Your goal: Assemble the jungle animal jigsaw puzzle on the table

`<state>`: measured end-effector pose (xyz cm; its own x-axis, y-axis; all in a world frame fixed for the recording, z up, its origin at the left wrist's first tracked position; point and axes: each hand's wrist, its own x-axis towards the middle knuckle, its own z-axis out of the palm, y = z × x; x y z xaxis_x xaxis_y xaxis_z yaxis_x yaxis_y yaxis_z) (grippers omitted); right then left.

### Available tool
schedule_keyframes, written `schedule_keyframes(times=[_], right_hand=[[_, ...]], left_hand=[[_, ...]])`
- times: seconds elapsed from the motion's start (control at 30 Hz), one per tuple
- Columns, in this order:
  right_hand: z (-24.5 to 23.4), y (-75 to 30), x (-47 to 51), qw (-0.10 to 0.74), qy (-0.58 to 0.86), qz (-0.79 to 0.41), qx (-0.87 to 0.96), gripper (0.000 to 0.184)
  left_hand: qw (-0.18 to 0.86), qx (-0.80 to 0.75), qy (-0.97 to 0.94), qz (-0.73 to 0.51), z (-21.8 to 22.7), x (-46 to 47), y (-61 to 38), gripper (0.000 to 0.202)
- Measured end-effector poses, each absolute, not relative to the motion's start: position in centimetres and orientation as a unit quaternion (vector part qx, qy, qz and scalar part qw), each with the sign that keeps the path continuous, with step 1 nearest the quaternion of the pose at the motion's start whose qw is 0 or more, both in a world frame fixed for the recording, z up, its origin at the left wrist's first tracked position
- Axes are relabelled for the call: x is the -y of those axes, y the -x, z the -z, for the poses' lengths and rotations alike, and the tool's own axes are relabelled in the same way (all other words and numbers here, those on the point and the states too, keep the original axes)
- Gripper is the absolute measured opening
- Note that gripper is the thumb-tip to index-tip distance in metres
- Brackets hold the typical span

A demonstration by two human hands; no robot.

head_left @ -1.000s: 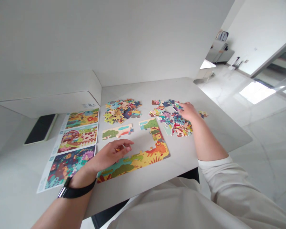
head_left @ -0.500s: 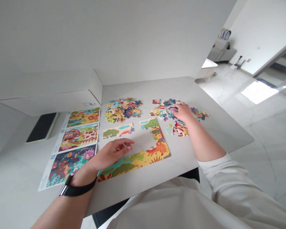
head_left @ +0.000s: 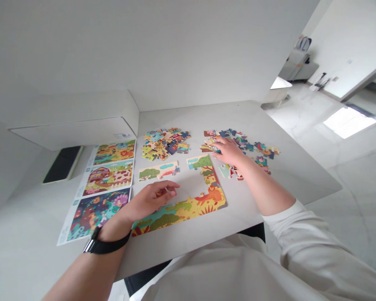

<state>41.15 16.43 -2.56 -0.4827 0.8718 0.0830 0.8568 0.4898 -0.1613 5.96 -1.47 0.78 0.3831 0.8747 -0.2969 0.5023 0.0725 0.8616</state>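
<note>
A partly joined jigsaw (head_left: 188, 207) lies in an L shape near the table's front edge, with a lion at its corner. My left hand (head_left: 150, 200) rests at the jigsaw's left part, inside the L. Its fingers are curled with the thumb against them, and a small orange bit shows underneath. My right hand (head_left: 229, 152) lies flat with fingers stretched on the right pile of loose pieces (head_left: 255, 149), just right of the L's upper end (head_left: 202, 163). A short joined strip (head_left: 159, 171) lies apart, above my left hand.
A second pile of loose pieces (head_left: 165, 143) sits further back. Three picture cards (head_left: 109, 179) lie in a column at the left. Behind them stand a white box (head_left: 78, 119) and a dark phone (head_left: 62, 159). The table's right edge drops to the floor.
My right hand has slid left across the right pile toward the L's upper end, leaving pieces spread out behind it. My left hand has stayed put.
</note>
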Motion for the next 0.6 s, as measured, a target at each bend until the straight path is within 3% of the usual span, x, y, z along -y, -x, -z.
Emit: schedule_keyframes(times=[0.17,0.43,0.6], right_hand=[[2.74,-41.64,-16.86,0.058,0.550,-0.039,0.832,0.065],[2.69,-41.38,-16.38,0.105,0.498,-0.063,0.858,0.047],[2.74,-41.14,-16.14,0.081,0.510,-0.063,0.854,0.056]], left_hand=[[0.501,-0.521,-0.666,-0.184,-1.05,1.52,-6.20,0.058],[0.499,-0.520,-0.666,-0.194,-0.93,1.59,-6.03,0.057],[0.505,-0.525,-0.658,-0.191,-0.82,1.56,-5.94,0.058]])
